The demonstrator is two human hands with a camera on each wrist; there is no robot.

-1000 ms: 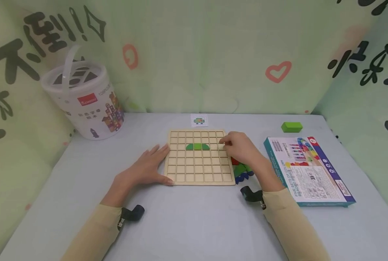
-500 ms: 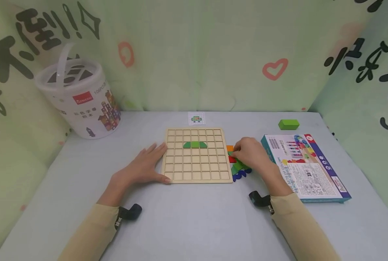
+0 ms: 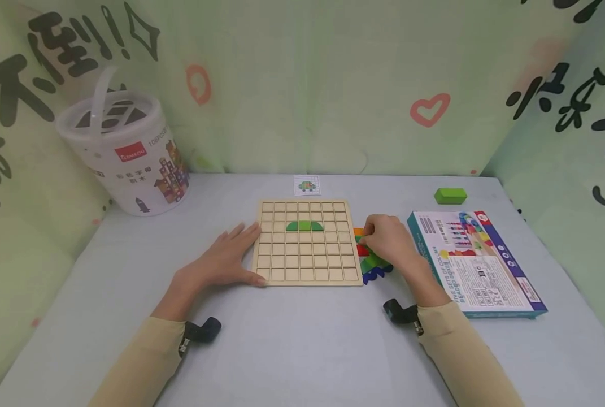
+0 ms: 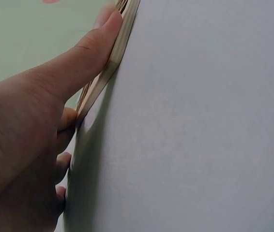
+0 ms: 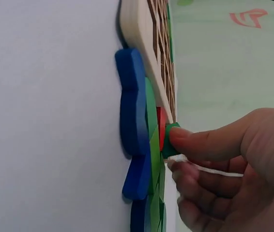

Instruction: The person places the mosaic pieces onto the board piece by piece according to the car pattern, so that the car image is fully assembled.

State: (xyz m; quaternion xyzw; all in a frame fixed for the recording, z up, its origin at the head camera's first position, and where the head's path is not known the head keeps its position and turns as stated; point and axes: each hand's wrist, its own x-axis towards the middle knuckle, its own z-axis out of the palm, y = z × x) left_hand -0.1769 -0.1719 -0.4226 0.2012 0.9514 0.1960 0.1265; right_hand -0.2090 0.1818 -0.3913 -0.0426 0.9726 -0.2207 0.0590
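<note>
A wooden grid board (image 3: 307, 263) lies on the table, with a light green square (image 3: 304, 226) between two dark green rounded pieces in one of its upper rows. My left hand (image 3: 224, 258) rests along the board's left side, fingers spread and its thumb (image 4: 86, 55) on the edge. Right of the board, my right hand (image 3: 390, 242) pinches a dark green block (image 5: 170, 141) among the loose pieces. Beside it lie a red block (image 5: 161, 126), light green blocks (image 5: 154, 162) and wavy blue blocks (image 5: 133, 113). An orange piece (image 3: 358, 231) shows partly behind the fingers.
Behind the board lies a small picture card (image 3: 307, 185). A flat printed box (image 3: 477, 265) sits to the right, with a bright green block (image 3: 451, 196) beyond it. A white bucket with a handle (image 3: 129, 164) stands at the back left.
My right hand has moved from the board's right edge rightward to the loose pieces, where it now pinches a dark green block. The left hand stays on the board.
</note>
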